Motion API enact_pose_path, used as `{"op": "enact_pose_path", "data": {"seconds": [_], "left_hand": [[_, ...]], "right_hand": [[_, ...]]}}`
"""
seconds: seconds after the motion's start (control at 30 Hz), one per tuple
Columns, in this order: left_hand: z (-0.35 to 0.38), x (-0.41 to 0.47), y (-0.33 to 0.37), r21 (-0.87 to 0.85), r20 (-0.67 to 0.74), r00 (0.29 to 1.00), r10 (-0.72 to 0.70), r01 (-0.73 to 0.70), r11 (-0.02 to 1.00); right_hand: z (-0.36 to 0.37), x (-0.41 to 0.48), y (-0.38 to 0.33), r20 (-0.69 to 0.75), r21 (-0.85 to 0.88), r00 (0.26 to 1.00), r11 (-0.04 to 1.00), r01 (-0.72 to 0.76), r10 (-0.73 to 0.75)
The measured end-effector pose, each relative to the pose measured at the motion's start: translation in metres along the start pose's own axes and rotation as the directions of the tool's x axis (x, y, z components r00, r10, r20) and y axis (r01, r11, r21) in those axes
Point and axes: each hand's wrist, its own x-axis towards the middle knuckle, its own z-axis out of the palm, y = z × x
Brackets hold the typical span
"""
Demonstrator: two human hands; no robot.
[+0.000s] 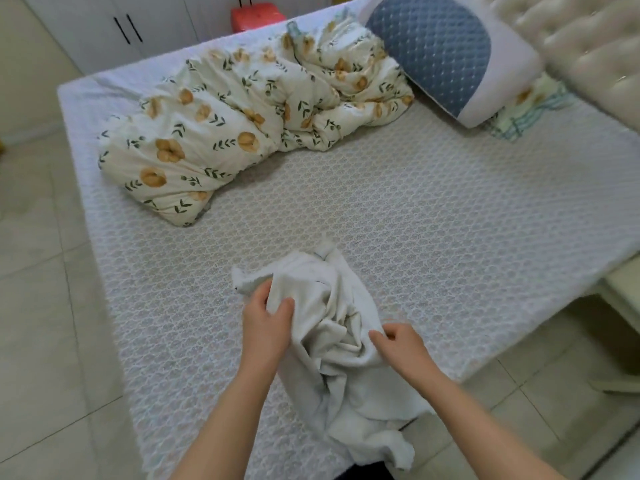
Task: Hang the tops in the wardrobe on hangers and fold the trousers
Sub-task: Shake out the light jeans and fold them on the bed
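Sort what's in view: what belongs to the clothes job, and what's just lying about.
Job: white garment, gripped by left hand and right hand; wardrobe doors beyond the bed.
Lying about: floral quilt, blue pillow, red stool.

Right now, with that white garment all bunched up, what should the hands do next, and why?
Probably spread the garment flat on the bed. The left hand and right hand both grip it, but it is so crumpled that I cannot tell top from trousers; opening it out would settle hang or fold.
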Motion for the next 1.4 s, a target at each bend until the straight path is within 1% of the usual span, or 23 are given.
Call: {"op": "enact_pose_path", "data": {"seconds": [0.07,0.13,0.2,0.23,0.3,0.33,0.37,0.43,0.5,0.57,0.63,0.7,0.77,0.9,0.93,0.97,1.0,1.07,1.1,1.17,1.27,1.33,1.4], "left_hand": [[0.003,-0.022,0.010,0.066,0.083,0.989,0.126,-0.131,0.989],[0.006,-0.038,0.017,0.133,0.168,0.964,0.205,-0.228,0.965],[0.010,-0.050,0.022,0.186,0.251,0.931,0.263,-0.314,0.931],[0.013,-0.055,0.025,0.211,0.300,0.909,0.290,-0.359,0.909],[0.020,-0.065,0.029,0.250,0.400,0.858,0.324,-0.442,0.862],[0.023,-0.070,0.031,0.269,0.436,0.838,0.326,-0.468,0.842],[0.027,-0.075,0.032,0.284,0.465,0.821,0.330,-0.492,0.823],[0.033,-0.085,0.033,0.291,0.515,0.783,0.349,-0.543,0.788],[0.038,-0.099,0.034,0.269,0.579,0.725,0.373,-0.602,0.752],[0.044,-0.114,0.034,0.249,0.652,0.642,0.403,-0.684,0.686],[0.052,-0.126,0.033,0.234,0.719,0.551,0.423,-0.765,0.600],[0.059,-0.136,0.033,0.221,0.747,0.511,0.425,-0.794,0.566],[0.063,-0.141,0.035,0.180,0.743,0.502,0.443,-0.787,0.590],[0.067,-0.147,0.046,0.079,0.774,0.465,0.430,-0.744,0.664],[0.068,-0.147,0.050,0.064,0.774,0.476,0.418,-0.715,0.696],[0.071,-0.148,0.055,0.054,0.760,0.510,0.403,-0.667,0.743],[0.074,-0.148,0.061,0.041,0.733,0.562,0.383,-0.599,0.800],[0.085,-0.146,0.068,0.051,0.632,0.700,0.333,-0.466,0.883],[0.093,-0.143,0.068,0.079,0.561,0.763,0.322,-0.436,0.897],[0.109,-0.135,0.064,0.155,0.445,0.847,0.291,-0.393,0.906],[0.141,-0.128,0.053,0.249,0.377,0.910,0.174,-0.280,0.927],[0.166,-0.127,0.050,0.259,0.335,0.941,0.042,-0.135,0.956],[0.191,-0.125,0.052,0.229,0.312,0.937,-0.156,0.086,0.970]], "right_hand": [[-0.011,-0.023,0.007,0.056,-0.034,0.998,0.999,0.037,-0.035],[-0.023,-0.042,0.011,0.077,-0.090,0.996,0.994,0.057,-0.051],[-0.034,-0.055,0.013,0.043,-0.112,0.998,0.992,0.060,-0.056],[-0.041,-0.061,0.013,-0.015,-0.091,0.999,0.995,0.050,-0.052],[-0.055,-0.072,0.009,-0.177,0.090,0.984,0.996,0.005,0.011],[-0.061,-0.077,0.006,-0.223,0.221,0.973,0.975,-0.013,0.064],[-0.066,-0.082,0.002,-0.223,0.343,0.968,0.939,-0.034,0.116],[-0.073,-0.092,-0.005,-0.135,0.465,0.970,0.878,-0.117,0.200],[-0.076,-0.100,-0.013,0.029,0.478,0.963,0.842,-0.250,0.269],[-0.078,-0.104,-0.020,0.237,0.537,0.917,0.743,-0.399,0.321],[-0.075,-0.108,-0.022,0.348,0.560,0.883,0.685,-0.466,0.316],[-0.073,-0.108,-0.018,0.317,0.544,0.888,0.703,-0.459,0.334],[-0.077,-0.110,-0.012,0.228,0.607,0.913,0.684,-0.404,0.337],[-0.109,-0.117,0.000,0.096,0.776,0.954,0.579,-0.249,0.283],[-0.119,-0.119,0.005,0.074,0.793,0.959,0.567,-0.222,0.272],[-0.130,-0.123,0.007,0.049,0.791,0.959,0.575,-0.208,0.279],[-0.141,-0.127,0.010,0.025,0.791,0.962,0.582,-0.186,0.274],[-0.165,-0.139,0.016,-0.029,0.790,0.970,0.600,-0.127,0.243],[-0.178,-0.146,0.018,-0.056,0.795,0.973,0.600,-0.093,0.225],[-0.203,-0.159,0.023,-0.101,0.798,0.980,0.602,-0.022,0.170],[-0.241,-0.179,0.028,-0.156,0.783,0.981,0.620,0.053,0.113],[-0.266,-0.192,0.032,-0.177,0.762,0.983,0.639,0.101,0.055],[-0.292,-0.205,0.036,-0.197,0.749,0.980,0.650,0.131,0.029]]}}
